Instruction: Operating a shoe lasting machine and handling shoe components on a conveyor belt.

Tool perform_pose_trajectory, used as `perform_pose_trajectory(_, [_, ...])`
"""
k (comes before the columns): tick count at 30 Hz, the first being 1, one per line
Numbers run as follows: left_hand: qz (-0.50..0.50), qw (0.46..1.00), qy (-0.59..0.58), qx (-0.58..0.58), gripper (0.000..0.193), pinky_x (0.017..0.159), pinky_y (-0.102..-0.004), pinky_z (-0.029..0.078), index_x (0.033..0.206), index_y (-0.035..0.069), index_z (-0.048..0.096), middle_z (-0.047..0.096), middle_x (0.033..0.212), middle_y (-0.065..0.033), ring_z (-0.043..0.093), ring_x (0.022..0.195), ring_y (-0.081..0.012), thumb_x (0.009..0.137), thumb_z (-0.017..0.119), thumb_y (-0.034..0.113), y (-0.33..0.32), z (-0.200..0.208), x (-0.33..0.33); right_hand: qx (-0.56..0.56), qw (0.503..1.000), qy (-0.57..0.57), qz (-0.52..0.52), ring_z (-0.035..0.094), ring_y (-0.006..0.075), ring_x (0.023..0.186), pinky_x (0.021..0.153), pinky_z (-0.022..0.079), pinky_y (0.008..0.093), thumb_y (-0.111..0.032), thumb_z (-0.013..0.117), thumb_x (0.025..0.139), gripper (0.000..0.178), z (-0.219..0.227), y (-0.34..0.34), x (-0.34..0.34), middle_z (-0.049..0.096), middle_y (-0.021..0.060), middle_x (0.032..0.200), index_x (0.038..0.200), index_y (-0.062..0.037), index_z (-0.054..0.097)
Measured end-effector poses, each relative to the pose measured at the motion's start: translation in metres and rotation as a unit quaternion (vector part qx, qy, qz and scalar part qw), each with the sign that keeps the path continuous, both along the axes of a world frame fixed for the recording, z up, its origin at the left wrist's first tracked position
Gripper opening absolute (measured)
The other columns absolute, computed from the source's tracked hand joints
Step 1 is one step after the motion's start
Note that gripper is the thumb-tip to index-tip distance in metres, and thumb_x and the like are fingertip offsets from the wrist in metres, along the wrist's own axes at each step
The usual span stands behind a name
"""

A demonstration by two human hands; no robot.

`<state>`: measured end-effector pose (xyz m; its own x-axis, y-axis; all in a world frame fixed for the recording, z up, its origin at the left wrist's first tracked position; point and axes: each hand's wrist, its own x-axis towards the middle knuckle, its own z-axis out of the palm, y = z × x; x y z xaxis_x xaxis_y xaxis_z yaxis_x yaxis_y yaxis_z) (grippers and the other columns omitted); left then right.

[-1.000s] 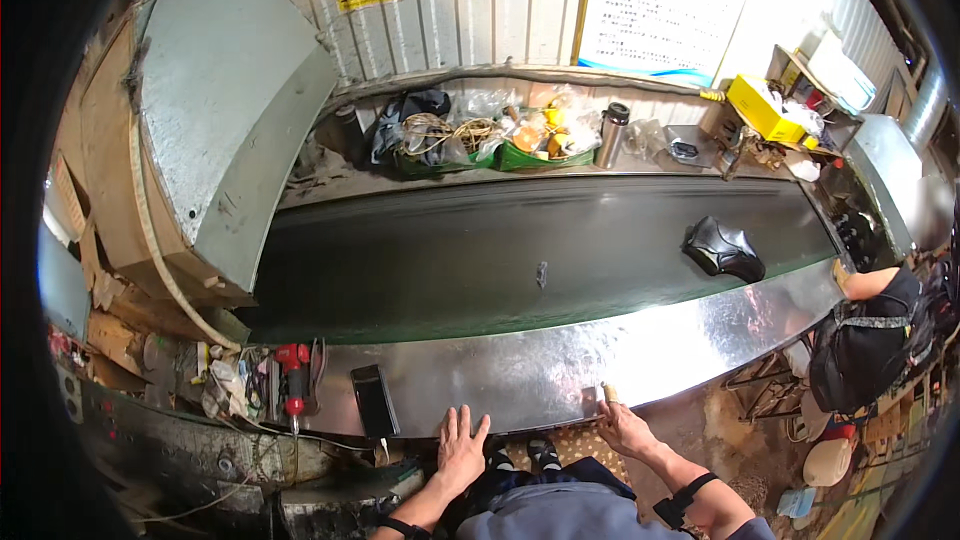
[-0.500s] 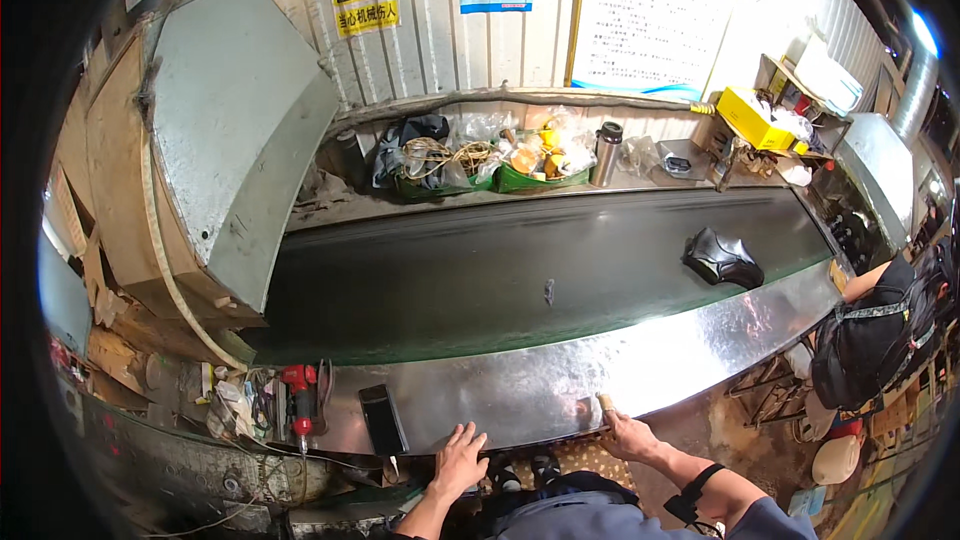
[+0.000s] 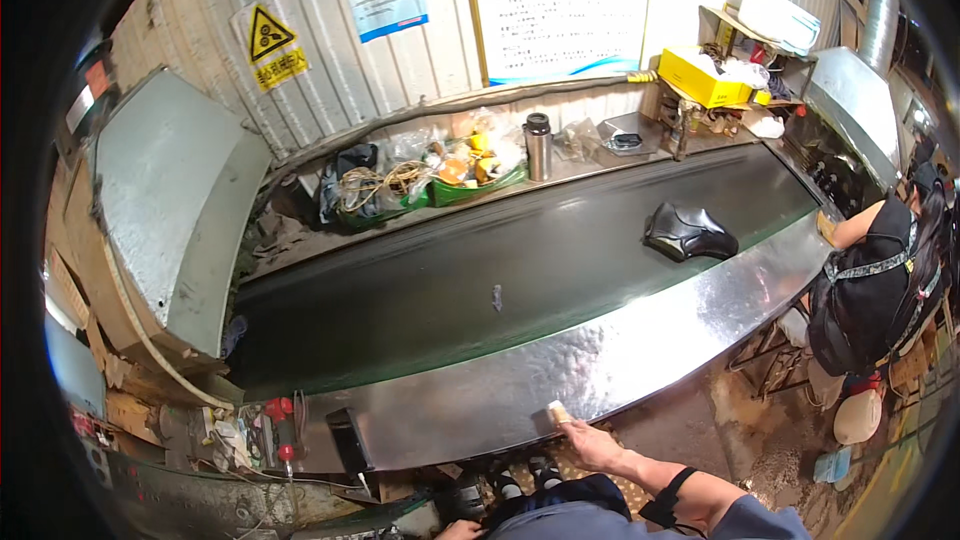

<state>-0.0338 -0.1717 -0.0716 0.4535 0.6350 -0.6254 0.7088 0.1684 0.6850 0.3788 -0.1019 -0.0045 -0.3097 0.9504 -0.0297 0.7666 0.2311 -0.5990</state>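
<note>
Over the front edge of the metal table, my right hand is closed around a short tan piece with a white tip. What kind of piece it is, I cannot make out. My left hand shows only in part at the lower edge, its fingers cut off or hidden. A black phone with a white cable lies on the table's left part. Beyond the metal strip runs a dark green conveyor belt. On it rest a glossy black moulded piece and a small grey scrap.
A red power tool lies at the left end. A grey hood stands over the belt's left end. Behind the belt are a steel flask and stuffed green trays. At the right, a person in black reaches to the table.
My left hand has left the table edge and drawn back to the picture's lower border. The whole view has shifted and tilted. My right hand still holds the tan piece near the edge.
</note>
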Motion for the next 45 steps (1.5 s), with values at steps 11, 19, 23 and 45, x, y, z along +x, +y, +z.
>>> perform_pose_trajectory(11, [0.163,0.963,-0.138,-0.163,0.028,0.056,-0.0280,0.042,0.109,0.012,0.069,0.068,0.085,-0.0038,0.057,0.070,-0.0096,0.087,0.073,0.030,-0.007,0.091,0.001,-0.048,0.997,0.033,0.050,0.061,0.0414,0.113,0.090,0.055,0.0473,-0.017,0.065,0.089,0.052,0.012,0.031,0.021,0.063,0.0257,0.120,0.131,0.0033,0.042])
perform_pose_trajectory(19, [0.062,0.995,0.082,-0.005,0.051,0.069,-0.0400,0.053,0.128,0.013,0.060,0.068,0.109,-0.0183,0.066,0.088,-0.0264,0.084,0.073,0.034,-0.026,-0.073,-0.116,-0.177,0.964,-0.185,-0.072,0.021,0.0549,0.145,0.107,0.023,0.0782,-0.039,0.064,0.092,0.077,0.017,0.020,0.101,0.046,0.0213,0.147,0.149,-0.0003,0.029])
perform_pose_trajectory(23, [0.028,0.971,0.152,0.184,0.038,0.068,-0.0421,0.054,0.121,0.011,0.063,0.069,0.105,-0.0178,0.067,0.086,-0.0296,0.089,0.065,0.031,0.023,-0.132,-0.078,-0.139,0.966,-0.209,0.059,0.020,0.0548,0.145,0.102,0.025,0.0815,-0.038,0.071,0.086,0.079,0.017,0.030,0.113,0.052,0.0179,0.141,0.146,-0.0034,0.034])
perform_pose_trajectory(45, [0.698,0.689,0.167,0.098,0.032,0.090,-0.0436,0.051,0.113,0.015,0.074,0.068,0.116,-0.0182,0.065,0.106,-0.0376,0.091,0.065,0.037,-0.199,-0.065,0.052,-0.007,0.976,-0.149,0.157,0.059,0.0450,0.104,0.116,0.029,0.0563,-0.011,0.075,0.077,0.093,0.012,0.038,0.134,0.062,0.0202,0.106,0.152,0.0013,0.022])
